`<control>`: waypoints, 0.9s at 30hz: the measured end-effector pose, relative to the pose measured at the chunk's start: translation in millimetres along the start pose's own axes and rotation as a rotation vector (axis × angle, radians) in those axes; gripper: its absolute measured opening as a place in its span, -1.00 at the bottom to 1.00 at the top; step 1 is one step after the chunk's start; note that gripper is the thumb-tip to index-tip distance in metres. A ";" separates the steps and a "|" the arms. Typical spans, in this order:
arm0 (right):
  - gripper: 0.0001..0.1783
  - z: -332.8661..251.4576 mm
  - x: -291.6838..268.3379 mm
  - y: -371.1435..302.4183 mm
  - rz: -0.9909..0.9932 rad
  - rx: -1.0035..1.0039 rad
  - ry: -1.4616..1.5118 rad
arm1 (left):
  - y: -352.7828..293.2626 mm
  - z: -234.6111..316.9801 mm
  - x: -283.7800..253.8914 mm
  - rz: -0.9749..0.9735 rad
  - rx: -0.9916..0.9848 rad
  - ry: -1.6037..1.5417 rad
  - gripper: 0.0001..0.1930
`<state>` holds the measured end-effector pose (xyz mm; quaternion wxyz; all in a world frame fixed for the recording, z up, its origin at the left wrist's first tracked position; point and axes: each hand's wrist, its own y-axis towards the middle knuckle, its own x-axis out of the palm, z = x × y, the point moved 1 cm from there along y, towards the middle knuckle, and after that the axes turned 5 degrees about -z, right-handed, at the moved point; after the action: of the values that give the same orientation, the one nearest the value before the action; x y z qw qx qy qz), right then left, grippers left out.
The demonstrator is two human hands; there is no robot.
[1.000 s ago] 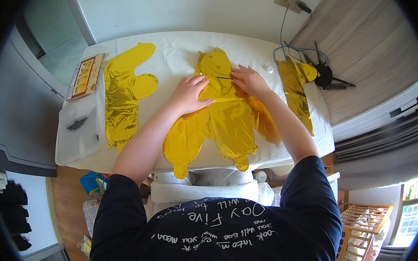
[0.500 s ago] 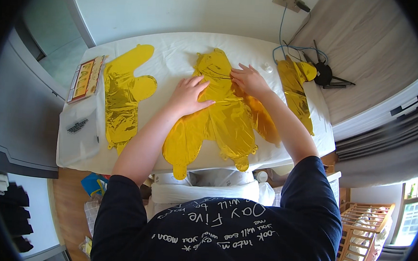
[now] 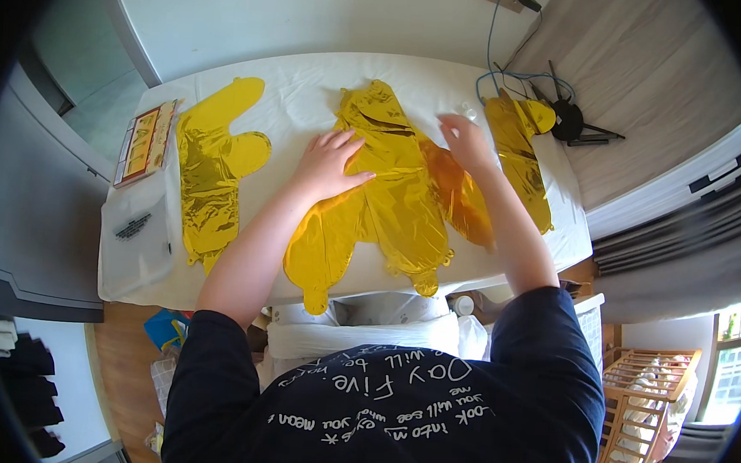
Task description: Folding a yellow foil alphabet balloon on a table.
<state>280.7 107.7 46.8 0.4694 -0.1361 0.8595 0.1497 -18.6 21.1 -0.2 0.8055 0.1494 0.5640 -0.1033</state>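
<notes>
My left grip (image 3: 330, 163) lies spread on the middle gold foil balloon (image 3: 393, 203), which is flat on the white-covered table (image 3: 291, 78), between a second foil balloon (image 3: 211, 171) and a third foil piece (image 3: 517, 160). My right grip (image 3: 467, 144) is just beyond its upper right edge, fingers bent; I cannot tell whether they pinch anything. A small white object (image 3: 468, 112) sits just past them, and my right forearm crosses close to the balloon's orange-looking part. A black device with antennas (image 3: 566, 120) and a blue cable (image 3: 489, 48) crowd the far right corner. On my left, a printed packet (image 3: 147, 144) adjoins a translucent pouch (image 3: 136, 255), contents unclear. A wooden crib (image 3: 634, 426) holds pale bedding.
</notes>
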 end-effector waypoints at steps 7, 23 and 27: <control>-0.32 9.9 -26.6 -95.6 0.046 0.431 -0.333 | 0.0 -1.2 1.7 -0.007 -0.016 0.012 -0.16; -0.41 -32.0 -43.2 -93.1 -0.570 0.113 0.552 | -2.0 0.5 0.7 0.006 -0.007 0.024 -0.15; -0.42 -15.5 -8.3 -70.7 -0.575 -0.041 0.694 | -1.3 0.9 1.1 0.035 0.009 0.006 -0.14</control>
<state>299.6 37.7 52.6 0.1729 -0.4208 0.8902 -0.0241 -17.8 19.6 -1.1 0.8047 0.1631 0.5635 -0.0912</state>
